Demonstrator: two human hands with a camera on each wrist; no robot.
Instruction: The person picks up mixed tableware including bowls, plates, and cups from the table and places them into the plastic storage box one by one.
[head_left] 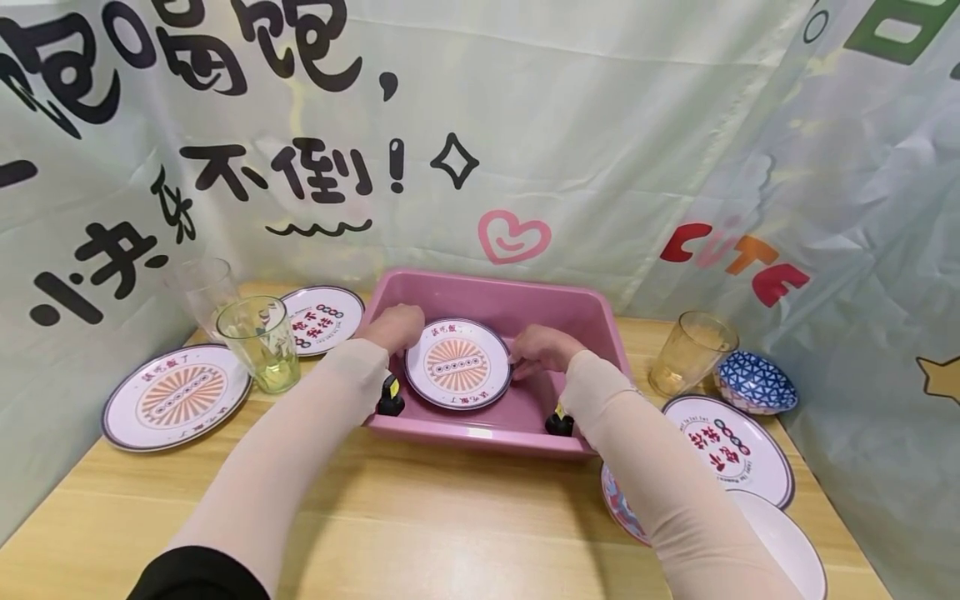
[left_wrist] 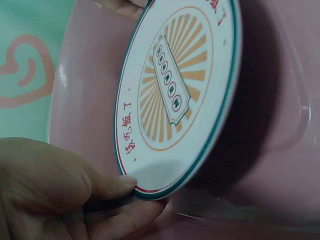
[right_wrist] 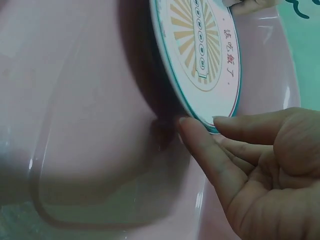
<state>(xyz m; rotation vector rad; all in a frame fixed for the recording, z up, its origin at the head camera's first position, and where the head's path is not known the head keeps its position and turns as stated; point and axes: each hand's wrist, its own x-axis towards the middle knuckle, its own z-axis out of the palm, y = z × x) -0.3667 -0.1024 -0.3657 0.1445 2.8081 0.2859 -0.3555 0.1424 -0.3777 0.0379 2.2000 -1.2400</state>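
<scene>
A round white plate (head_left: 458, 364) with an orange sunburst and a dark rim is inside the pink basin (head_left: 495, 435), held above its floor. My left hand (head_left: 399, 327) pinches the plate's left edge; in the left wrist view the thumb lies on top and the fingers underneath. At the opposite edge, my right hand (head_left: 542, 348) pinches the rim between thumb and fingers, as the right wrist view shows. Seen from both wrists, the plate (left_wrist: 172, 90) is apart from the basin floor, with a dark shadow beneath.
Left of the basin are a sunburst plate (head_left: 177, 398), a lettered plate (head_left: 324, 319), a green glass (head_left: 262, 350) and a clear glass (head_left: 202, 292). To the right stand an amber glass (head_left: 692, 354), a blue bowl (head_left: 756, 382), a lettered plate (head_left: 750, 450) and a white dish (head_left: 787, 542).
</scene>
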